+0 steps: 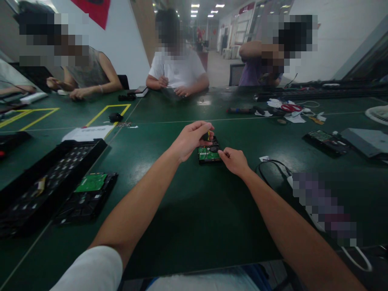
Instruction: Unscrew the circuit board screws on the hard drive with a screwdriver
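Observation:
A black hard drive [208, 154] with a green circuit board on top lies on the dark green table [188, 210] in front of me. My left hand [191, 138] hovers over its far end, fingers pinched round a small yellow-handled tool [208, 135] that points down at the drive. At the drive's right edge rests my right hand [234, 160], fingers curled and touching the drive's side. Both forearms reach in from the bottom of the view.
Black trays [45, 182] with small parts and a drive with a green board [91, 182] sit at left. Another drive [325, 141], a grey box [368, 141], cables [273, 167] and clutter lie at right. Three people sit across the table.

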`<state>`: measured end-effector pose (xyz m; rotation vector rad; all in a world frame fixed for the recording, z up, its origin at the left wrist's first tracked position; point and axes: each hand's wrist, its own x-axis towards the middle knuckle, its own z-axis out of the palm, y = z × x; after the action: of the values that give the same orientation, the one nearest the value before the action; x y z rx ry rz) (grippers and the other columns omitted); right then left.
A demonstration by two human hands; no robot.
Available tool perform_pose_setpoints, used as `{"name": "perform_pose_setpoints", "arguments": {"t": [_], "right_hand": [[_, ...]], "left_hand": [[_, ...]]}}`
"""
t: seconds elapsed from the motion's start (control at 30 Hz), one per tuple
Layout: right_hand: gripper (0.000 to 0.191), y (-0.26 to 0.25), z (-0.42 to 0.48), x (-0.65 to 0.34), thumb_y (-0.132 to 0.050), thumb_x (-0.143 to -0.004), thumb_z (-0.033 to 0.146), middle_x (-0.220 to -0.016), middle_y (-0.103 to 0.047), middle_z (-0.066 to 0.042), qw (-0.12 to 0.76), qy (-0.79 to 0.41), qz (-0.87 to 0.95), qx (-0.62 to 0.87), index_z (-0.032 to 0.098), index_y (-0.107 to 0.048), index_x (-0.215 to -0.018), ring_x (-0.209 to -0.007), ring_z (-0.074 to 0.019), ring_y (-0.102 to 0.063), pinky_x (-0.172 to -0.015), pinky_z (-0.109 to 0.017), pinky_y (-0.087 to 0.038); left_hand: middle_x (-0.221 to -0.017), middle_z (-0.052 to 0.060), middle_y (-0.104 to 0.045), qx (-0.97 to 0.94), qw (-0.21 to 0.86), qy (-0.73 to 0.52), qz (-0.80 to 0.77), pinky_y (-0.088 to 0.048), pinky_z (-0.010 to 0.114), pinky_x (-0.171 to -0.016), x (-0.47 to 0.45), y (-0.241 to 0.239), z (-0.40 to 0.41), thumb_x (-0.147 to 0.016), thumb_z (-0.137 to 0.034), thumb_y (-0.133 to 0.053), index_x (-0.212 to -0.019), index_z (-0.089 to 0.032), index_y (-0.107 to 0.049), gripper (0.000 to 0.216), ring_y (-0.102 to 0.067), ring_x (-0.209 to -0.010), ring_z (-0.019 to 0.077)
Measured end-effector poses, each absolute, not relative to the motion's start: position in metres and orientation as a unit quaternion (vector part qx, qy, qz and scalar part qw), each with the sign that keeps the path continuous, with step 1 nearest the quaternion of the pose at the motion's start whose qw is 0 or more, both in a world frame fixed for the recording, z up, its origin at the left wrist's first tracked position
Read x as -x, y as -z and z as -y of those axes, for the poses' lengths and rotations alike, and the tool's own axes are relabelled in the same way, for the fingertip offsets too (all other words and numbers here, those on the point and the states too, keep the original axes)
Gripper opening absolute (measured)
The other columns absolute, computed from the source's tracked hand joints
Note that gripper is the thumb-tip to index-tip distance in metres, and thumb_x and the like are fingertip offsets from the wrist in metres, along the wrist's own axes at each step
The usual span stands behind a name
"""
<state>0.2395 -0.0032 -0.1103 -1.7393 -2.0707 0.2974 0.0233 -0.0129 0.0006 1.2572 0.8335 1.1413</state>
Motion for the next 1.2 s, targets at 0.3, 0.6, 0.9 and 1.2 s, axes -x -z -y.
{"name": "perform_pose_setpoints", "arguments": {"t": [0.3, 0.6, 0.9, 1.2], "right_hand": [[0.044, 0.1074, 0.0044, -0.2386, -0.05, -0.104, 0.052, -0.073, -0.067, -0.003, 0.208, -0.116, 0.742, 0.626, 0.022, -0.061, -0.073, -0.066, -0.0178, -0.054, -0.061, -0.032, -0.026], [0.044, 0.1079, 0.0044, -0.2385, -0.05, -0.104, 0.053, -0.073, -0.067, -0.002, 0.205, -0.115, 0.744, 0.626, 0.022, -0.061, -0.074, -0.066, -0.0173, -0.054, -0.061, -0.031, -0.027], [0.043, 0.1073, 0.0031, -0.2388, -0.05, -0.104, 0.051, -0.071, -0.066, -0.002, 0.199, -0.109, 0.744, 0.629, 0.022, -0.059, -0.074, -0.064, -0.0168, -0.053, -0.06, -0.031, -0.026], [0.044, 0.1092, 0.0043, -0.2393, -0.049, -0.104, 0.052, -0.071, -0.065, -0.002, 0.206, -0.106, 0.746, 0.624, 0.022, -0.059, -0.073, -0.065, -0.0167, -0.054, -0.061, -0.031, -0.026]], "left_hand": [[-0.095, 0.005, -0.069, -0.584, 0.544, -0.467, -0.381, -0.052, 0.022, -0.062, -0.0224, 0.0007, 0.014, -0.091, -0.038, -0.071, -0.1, -0.019, -0.074, 0.021, -0.064, -0.085, 0.0152], [-0.095, 0.01, -0.074, -0.515, 0.601, -0.478, -0.381, -0.06, 0.031, -0.071, -0.0255, -0.0001, 0.0147, -0.093, -0.031, -0.067, -0.095, -0.018, -0.061, 0.014, -0.07, -0.09, 0.02], [-0.098, 0.01, -0.068, -0.561, 0.566, -0.462, -0.388, -0.058, 0.025, -0.065, -0.0242, -0.0018, 0.0157, -0.091, -0.036, -0.064, -0.095, -0.016, -0.073, 0.023, -0.065, -0.094, 0.0198], [-0.094, 0.008, -0.067, -0.519, 0.6, -0.493, -0.356, -0.063, 0.033, -0.075, -0.0224, 0.0023, 0.0109, -0.097, -0.03, -0.055, -0.096, -0.017, -0.069, 0.019, -0.066, -0.094, 0.0193]]}}
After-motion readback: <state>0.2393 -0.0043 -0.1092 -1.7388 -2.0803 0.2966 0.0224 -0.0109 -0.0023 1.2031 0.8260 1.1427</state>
